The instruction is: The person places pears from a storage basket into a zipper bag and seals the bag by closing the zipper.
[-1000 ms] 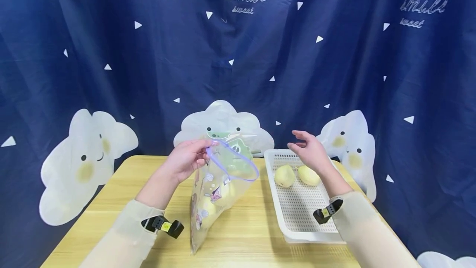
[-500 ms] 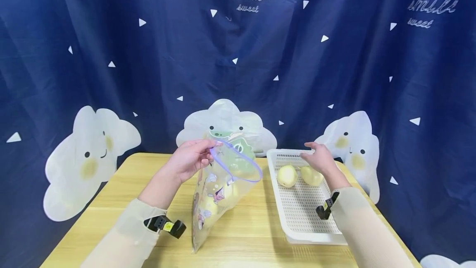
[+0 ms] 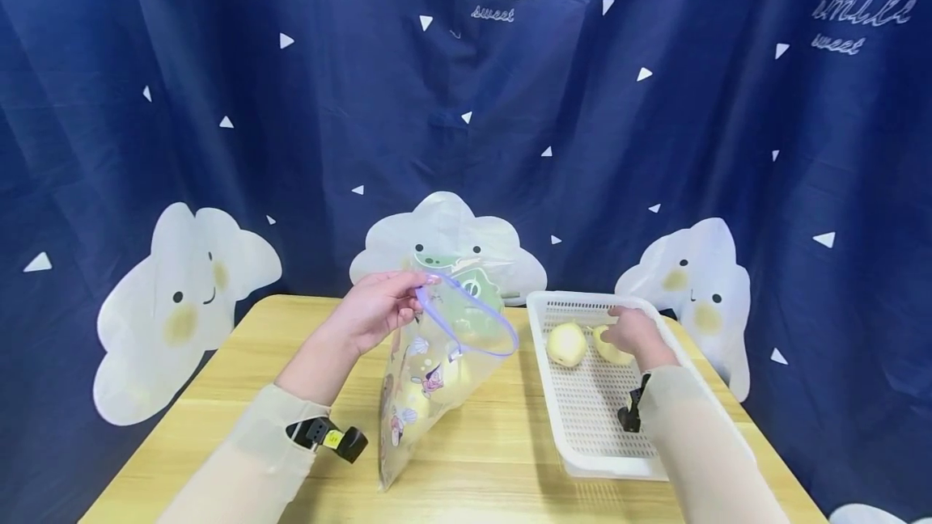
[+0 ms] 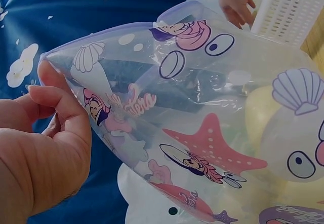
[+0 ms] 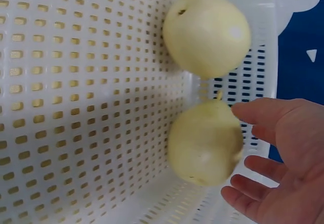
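My left hand pinches the purple zip rim of a clear plastic zip bag printed with cartoon shells and a starfish. The mouth of the bag gapes toward the right, and pale yellow fruit shows through its side. Two pale yellow pears lie at the far end of a white perforated basket. My right hand is over the right-hand pear, fingers spread beside it; the thumb tip is at its edge, and contact is hard to tell. The other pear sits to its left.
The white basket has raised walls and stands on the right of the wooden table. A dark blue curtain with clouds hangs behind the table. A small camera is strapped to each wrist.
My right hand has come down into the basket, from above its far end to beside the right-hand pear. The left hand keeps its pinch on the bag. The head view has shifted slightly.
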Demonstrator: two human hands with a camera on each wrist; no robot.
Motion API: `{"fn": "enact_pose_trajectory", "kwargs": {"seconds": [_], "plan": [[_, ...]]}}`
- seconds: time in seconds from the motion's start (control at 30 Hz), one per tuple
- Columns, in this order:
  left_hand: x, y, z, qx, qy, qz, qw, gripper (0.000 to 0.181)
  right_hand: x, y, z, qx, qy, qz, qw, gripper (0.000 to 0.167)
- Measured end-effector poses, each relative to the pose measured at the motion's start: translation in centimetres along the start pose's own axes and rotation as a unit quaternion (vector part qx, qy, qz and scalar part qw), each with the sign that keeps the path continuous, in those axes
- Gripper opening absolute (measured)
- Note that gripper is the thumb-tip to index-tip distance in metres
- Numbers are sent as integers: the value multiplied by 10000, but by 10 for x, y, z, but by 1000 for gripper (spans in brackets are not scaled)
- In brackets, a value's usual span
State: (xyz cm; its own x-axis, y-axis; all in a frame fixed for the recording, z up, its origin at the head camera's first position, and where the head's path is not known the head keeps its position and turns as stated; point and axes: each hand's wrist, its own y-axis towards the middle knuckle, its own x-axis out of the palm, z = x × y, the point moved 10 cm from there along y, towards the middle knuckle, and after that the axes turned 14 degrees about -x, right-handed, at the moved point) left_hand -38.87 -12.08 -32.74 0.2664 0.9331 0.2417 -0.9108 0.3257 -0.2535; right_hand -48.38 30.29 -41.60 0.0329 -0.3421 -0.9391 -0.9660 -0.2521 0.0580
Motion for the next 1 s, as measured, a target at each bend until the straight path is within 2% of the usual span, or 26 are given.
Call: {"fn": "enact_pose_trajectory", "kwargs": {"seconds": [0.2, 0.5, 0.6, 0.73, 1.0], "plan": [[2, 2, 1, -4, -31, -75, 10000, 26, 10, -4, 4, 172, -84, -276, 9994, 65], [2, 1, 1, -11, -4, -67, 10000, 24, 14, -7, 1, 29, -147, -266, 9995, 71], [2, 1, -1, -31, 19, -62, 10000, 21, 14, -8, 1, -38, -112, -147, 9998, 72], [1, 0, -1, -35, -30, -58, 10000, 21, 8, -11, 4, -6, 86, 7, 10000, 73], [-1, -1, -1, -25, -44, -76, 10000, 20, -22, -18, -1, -41, 179, 441, 9989, 78]]}}
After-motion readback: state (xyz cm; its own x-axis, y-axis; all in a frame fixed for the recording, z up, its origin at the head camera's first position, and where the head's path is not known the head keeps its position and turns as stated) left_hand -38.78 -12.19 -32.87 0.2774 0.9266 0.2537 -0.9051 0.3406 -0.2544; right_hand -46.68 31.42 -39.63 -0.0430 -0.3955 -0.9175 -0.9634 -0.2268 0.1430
